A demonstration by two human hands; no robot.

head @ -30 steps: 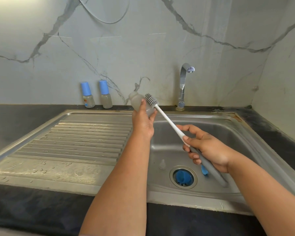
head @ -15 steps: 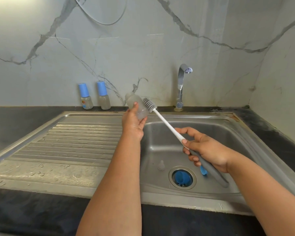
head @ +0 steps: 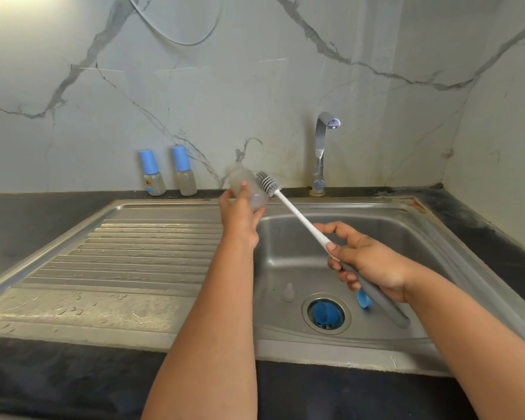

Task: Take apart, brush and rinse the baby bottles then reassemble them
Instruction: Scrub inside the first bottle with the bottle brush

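My left hand [head: 238,216] grips a clear, capless baby bottle [head: 249,189] tilted above the sink's left rim. My right hand [head: 367,262] holds the bottle brush [head: 300,221] by its grey handle. The grey bristle head sits right beside the bottle's side, outside it. Down in the basin lie a clear teat [head: 288,292], a blue cap [head: 325,313] over the drain, and a blue ring [head: 363,298] partly hidden under my right hand. Two capped bottles, one [head: 152,174] and the other [head: 184,172], stand upright against the wall.
The steel sink [head: 285,262] has a ribbed, wet drainboard [head: 134,250] on the left. A chrome tap [head: 323,153] stands behind the basin with no water running. Dark counter [head: 28,225] surrounds the sink, and marble wall rises close behind and to the right.
My left hand has carried the bottle slightly left and tilted it more. The brush followed, its head still beside the bottle.
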